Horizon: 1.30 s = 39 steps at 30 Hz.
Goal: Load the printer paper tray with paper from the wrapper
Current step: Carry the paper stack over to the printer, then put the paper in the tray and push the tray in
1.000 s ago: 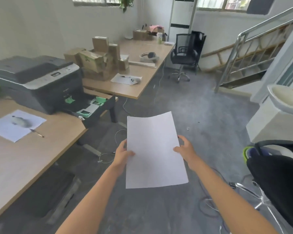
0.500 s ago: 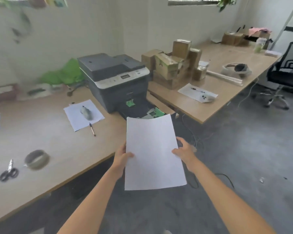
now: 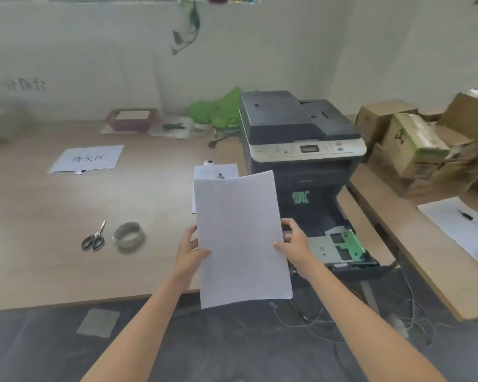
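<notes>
Low centre of frame: both forearms reach in from the bottom edge, and a white stack of paper is held upright in the air between them, long edges vertical. Left hand grips the stack's left edge, thumb over the front face; right hand grips the right edge likewise. The paper hangs over the near edge of the wooden table, above the grey floor. Just right of the right hand, at centre right, the paper tray is pulled out of the printer, open on top, with green guides visible inside; the paper is not in it. The printer stands on the table at upper centre, dark grey with a pale control strip. Left of the hands on the table lie scissors and, just beside them, a roll of tape. Farther back at left lies a printed sheet. At the right edge of frame, cardboard boxes are stacked on a second table.
</notes>
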Available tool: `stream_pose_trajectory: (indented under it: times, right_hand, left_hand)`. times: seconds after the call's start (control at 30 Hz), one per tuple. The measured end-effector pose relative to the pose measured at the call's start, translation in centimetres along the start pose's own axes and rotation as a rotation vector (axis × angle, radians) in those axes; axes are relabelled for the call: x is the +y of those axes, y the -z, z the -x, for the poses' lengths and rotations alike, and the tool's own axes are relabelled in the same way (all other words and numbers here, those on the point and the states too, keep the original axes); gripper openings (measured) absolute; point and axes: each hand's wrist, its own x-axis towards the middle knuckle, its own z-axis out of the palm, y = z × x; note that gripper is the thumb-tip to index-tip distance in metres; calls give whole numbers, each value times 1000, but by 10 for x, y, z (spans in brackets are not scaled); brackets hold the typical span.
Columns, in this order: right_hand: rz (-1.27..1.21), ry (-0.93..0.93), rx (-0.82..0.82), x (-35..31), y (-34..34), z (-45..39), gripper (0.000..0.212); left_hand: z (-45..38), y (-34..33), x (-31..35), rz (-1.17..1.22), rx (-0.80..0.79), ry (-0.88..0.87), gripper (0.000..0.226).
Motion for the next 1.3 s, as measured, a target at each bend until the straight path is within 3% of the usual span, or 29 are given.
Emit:
stream_pose_trajectory:
  times: [0.23,0.33,0.5,0.67,0.77,0.9,1.07,1.2,1.3]
  right_hand:
    - [80,73,12,-10,-26,-82,20]
    - [101,76,32,-7,-30,-108,16]
    - [133,70,15,14,-37,-137,19]
    - [105,74,-70,44,-42,-145,46]
    - [51,59,-85,46,-40,-146,48]
    - [-3,91,-120,36,-33,-147,45]
    - [-365,2,-104,-4,-3,-160,28]
    - [-152,62,-129,-38,34,-168,12]
    - [133,145,-256,-54,45,-167,27]
  left_hand:
    - [-74,2,9,-75,111,-43,40]
    - [-101,2,10,-73,122,-55,40]
    - [-127,-7,-6,-68,167,17,46]
    - [-135,-19,-39,-51,171,122,33]
    - [-134,-19,-49,-72,146,132,32]
    - [-138,-17,-51,-154,242,126,31]
    - [-146,9,-28,-471,268,-2,37]
    - [-146,30,2,-710,196,-135,39]
    - [-142,31,21,-844,180,-164,36]
